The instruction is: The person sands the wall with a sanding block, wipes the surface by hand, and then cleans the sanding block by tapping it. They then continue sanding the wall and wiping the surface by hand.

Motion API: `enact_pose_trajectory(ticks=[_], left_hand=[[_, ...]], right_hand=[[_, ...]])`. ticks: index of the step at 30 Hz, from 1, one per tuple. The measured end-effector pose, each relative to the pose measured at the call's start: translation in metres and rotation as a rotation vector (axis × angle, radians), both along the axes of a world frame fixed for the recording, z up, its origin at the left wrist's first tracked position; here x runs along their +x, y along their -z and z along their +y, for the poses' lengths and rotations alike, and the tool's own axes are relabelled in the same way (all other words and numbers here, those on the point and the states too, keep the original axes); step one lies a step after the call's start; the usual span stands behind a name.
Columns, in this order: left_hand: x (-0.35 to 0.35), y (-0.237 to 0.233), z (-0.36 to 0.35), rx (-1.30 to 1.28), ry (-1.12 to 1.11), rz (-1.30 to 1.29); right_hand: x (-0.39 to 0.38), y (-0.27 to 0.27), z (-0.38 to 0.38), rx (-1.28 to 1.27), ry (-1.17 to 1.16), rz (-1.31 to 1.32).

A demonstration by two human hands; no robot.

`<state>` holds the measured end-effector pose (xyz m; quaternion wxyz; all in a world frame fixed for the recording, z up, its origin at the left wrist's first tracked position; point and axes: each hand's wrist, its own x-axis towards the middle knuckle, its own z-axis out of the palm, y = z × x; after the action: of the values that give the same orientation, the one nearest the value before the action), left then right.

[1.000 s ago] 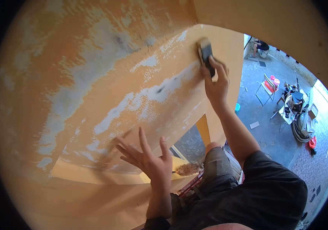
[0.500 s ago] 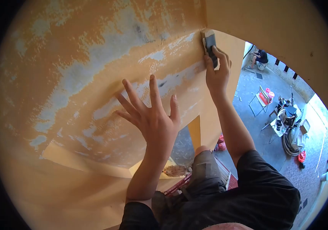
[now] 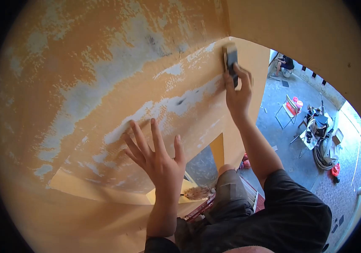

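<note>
My right hand (image 3: 239,93) grips a dark grey sanding block (image 3: 232,57) with a pale edge, its face against the orange-painted wall (image 3: 197,99) near the corner at the upper middle. Lower and to the left, my left hand (image 3: 159,162) is spread, fingertips at the wall surface and nothing held. White bare patches (image 3: 134,118) run diagonally across the paint between and above my hands, with a few dark smudges in them.
Below my leg, a brush-like bundle of brown bristles (image 3: 198,193) lies on a ledge beside a red-edged ladder (image 3: 258,202). On the floor far below are a folding chair (image 3: 289,110), a cluttered table (image 3: 311,139), a coiled hose (image 3: 320,159) and a seated person (image 3: 286,63).
My right hand has slid a little down the wall with the sanding block. My left hand has moved down and slightly left, still spread.
</note>
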<state>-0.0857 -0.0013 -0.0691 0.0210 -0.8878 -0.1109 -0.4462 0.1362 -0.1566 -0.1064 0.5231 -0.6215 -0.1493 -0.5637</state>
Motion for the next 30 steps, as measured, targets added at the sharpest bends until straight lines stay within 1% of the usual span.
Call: enact_pose_trajectory(ticks=[1, 2, 4, 6, 8, 10, 11, 14, 15, 18, 20, 22, 23, 25, 26, 28, 30], left_hand=[[-0.001, 0.003, 0.001, 0.002, 0.009, 0.041], [0.000, 0.004, -0.001, -0.007, 0.007, 0.055], [-0.002, 0.002, -0.004, 0.002, -0.036, 0.089], [-0.005, 0.000, -0.004, -0.006, -0.034, 0.106], [-0.002, -0.001, -0.003, -0.016, -0.035, 0.114], [-0.006, 0.002, 0.000, 0.021, -0.041, 0.143], [-0.007, 0.003, -0.002, 0.017, -0.041, 0.172], [-0.008, -0.002, -0.002, 0.019, -0.058, 0.160], [-0.009, -0.003, -0.002, 0.014, -0.062, 0.177], [-0.008, -0.002, -0.002, 0.028, -0.073, 0.171], [-0.005, 0.001, -0.004, 0.051, -0.080, 0.190], [-0.003, 0.001, -0.007, 0.041, -0.091, 0.158], [-0.006, 0.000, -0.007, 0.051, -0.092, 0.158], [-0.006, -0.002, -0.007, 0.003, -0.083, 0.179], [-0.006, -0.002, -0.005, 0.001, -0.083, 0.155], [-0.007, 0.002, -0.002, 0.038, -0.058, 0.180], [-0.004, 0.002, -0.006, 0.022, -0.068, 0.193]], right_hand=[[0.001, -0.019, -0.003, 0.001, -0.013, -0.015], [0.003, -0.033, -0.007, 0.008, -0.041, 0.035], [-0.005, -0.035, -0.005, 0.027, -0.049, 0.047], [-0.006, -0.003, -0.005, -0.004, -0.021, 0.036], [0.003, 0.000, -0.004, -0.037, 0.005, 0.017], [0.008, -0.022, -0.006, 0.021, -0.046, -0.023], [0.006, -0.036, -0.008, 0.038, -0.062, 0.001], [0.006, -0.017, -0.005, 0.039, -0.062, 0.007], [0.004, 0.000, -0.006, -0.010, -0.026, 0.034], [0.003, 0.006, -0.002, 0.034, -0.043, 0.039], [-0.001, -0.025, -0.004, 0.052, -0.033, 0.090], [0.003, -0.041, -0.004, 0.101, -0.100, 0.048], [0.000, -0.031, -0.002, 0.062, -0.060, 0.023], [-0.004, 0.002, 0.002, 0.044, -0.054, 0.004], [-0.002, 0.009, 0.002, 0.012, -0.046, -0.002], [0.004, -0.008, -0.001, -0.004, -0.025, 0.001], [0.007, -0.038, -0.003, 0.086, -0.102, 0.014]])
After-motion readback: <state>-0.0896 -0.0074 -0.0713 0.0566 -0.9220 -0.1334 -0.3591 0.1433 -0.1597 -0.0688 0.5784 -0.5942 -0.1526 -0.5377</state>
